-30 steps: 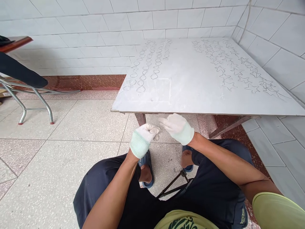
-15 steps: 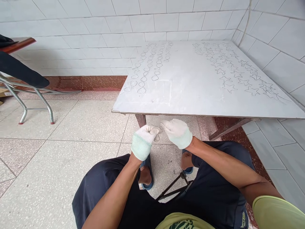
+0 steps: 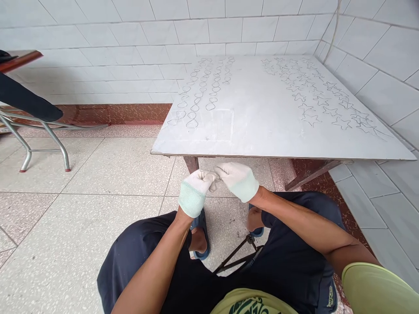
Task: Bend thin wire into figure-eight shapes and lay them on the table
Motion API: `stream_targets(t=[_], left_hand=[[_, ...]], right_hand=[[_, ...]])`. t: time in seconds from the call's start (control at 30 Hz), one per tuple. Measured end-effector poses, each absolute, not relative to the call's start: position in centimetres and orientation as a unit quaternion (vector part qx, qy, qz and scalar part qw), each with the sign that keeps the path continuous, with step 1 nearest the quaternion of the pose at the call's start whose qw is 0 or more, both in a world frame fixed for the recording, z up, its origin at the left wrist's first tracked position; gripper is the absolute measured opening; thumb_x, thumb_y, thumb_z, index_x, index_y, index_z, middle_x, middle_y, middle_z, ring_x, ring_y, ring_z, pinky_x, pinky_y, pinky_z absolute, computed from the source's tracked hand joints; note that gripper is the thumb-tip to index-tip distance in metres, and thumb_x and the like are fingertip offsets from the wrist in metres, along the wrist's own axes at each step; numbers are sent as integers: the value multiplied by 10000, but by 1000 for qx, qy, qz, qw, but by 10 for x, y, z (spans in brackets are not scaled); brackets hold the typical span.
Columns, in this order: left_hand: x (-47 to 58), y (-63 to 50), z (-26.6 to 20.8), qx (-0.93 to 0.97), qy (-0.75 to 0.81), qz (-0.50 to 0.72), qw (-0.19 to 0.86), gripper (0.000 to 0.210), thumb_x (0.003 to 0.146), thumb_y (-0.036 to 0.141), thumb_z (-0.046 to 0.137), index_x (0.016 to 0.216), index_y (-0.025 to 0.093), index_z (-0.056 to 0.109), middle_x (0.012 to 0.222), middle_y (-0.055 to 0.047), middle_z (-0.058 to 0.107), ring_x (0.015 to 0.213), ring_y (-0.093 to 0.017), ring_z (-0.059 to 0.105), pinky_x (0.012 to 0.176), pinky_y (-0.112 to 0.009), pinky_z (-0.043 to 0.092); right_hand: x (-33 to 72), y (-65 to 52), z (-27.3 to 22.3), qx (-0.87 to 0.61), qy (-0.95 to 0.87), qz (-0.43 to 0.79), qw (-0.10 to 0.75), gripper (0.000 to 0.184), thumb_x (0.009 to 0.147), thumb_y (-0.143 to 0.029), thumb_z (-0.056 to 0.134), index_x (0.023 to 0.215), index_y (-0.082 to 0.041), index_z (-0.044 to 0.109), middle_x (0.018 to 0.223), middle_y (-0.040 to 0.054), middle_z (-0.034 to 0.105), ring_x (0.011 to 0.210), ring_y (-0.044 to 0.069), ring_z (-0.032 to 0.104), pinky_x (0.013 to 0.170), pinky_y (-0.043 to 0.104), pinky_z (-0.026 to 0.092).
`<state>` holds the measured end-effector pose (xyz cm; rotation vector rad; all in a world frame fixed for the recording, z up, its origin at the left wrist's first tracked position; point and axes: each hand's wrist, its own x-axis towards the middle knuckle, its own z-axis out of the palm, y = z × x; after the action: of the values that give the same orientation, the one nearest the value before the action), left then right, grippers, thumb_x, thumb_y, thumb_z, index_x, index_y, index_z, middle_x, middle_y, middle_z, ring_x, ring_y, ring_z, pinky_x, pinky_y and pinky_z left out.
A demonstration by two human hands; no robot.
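Note:
My left hand (image 3: 202, 182), in a white glove with a pale green cuff, is closed, its fingers curled into a pinch. My right hand (image 3: 235, 175), gloved the same way, is also closed, and its fingertips meet those of the left. Whatever lies between the fingers is too thin and too covered to make out. Both hands are held above my knees, just in front of the near edge of a white-topped table (image 3: 255, 131). On the tabletop lie rows of thin dark twisted-loop outlines (image 3: 195, 107) at the left and several thin star-shaped outlines (image 3: 309, 118) at the right.
A white tiled wall (image 3: 127, 35) runs behind the table, and another closes in at the right. At the far left, someone's dark-trousered leg (image 3: 29, 100) rests by a metal-legged stool (image 3: 46, 148). Below me are speckled floor tiles (image 3: 81, 196) and a dark folding frame (image 3: 237, 257).
My right hand has come left against my left hand, closing the small gap between their fingertips. The whole view has shifted slightly.

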<state>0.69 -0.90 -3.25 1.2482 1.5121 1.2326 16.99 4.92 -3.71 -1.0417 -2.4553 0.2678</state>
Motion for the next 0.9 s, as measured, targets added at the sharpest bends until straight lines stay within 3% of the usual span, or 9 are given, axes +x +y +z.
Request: stream_targets(t=[0.33, 0.53, 0.73, 0.9], left_hand=[[6, -9, -34, 494, 599, 507, 375, 285, 912, 332, 602, 651, 221, 635, 604, -4, 660, 635, -173, 611, 755, -317, 500], [9, -10, -35, 496, 595, 513, 369, 261, 918, 299, 580, 673, 221, 626, 602, 6, 627, 628, -165, 587, 704, -301, 471], [8, -12, -32, 496, 593, 517, 367, 289, 932, 307, 561, 654, 230, 582, 597, 6, 603, 633, -169, 578, 695, -300, 460], [2, -12, -41, 498, 571, 531, 380, 287, 970, 353, 573, 715, 225, 600, 625, 9, 605, 658, -176, 589, 700, -305, 460]], right_hand=[[169, 49, -36, -413, -859, 136, 270, 343, 1086, -273, 569, 775, -204, 694, 740, 18, 690, 714, 161, 584, 706, 311, 351], [168, 44, -45, -395, -844, 165, 323, 275, 1098, -259, 539, 1006, -233, 797, 919, 33, 796, 857, 186, 687, 789, 283, 446], [174, 49, -40, -354, -876, 99, 313, 257, 1093, -258, 559, 1044, -221, 809, 789, 35, 728, 775, 182, 643, 751, 290, 441], [182, 57, -33, -285, -918, 16, 274, 311, 1108, -210, 481, 1166, -196, 785, 877, 57, 755, 786, 198, 629, 767, 321, 455]])
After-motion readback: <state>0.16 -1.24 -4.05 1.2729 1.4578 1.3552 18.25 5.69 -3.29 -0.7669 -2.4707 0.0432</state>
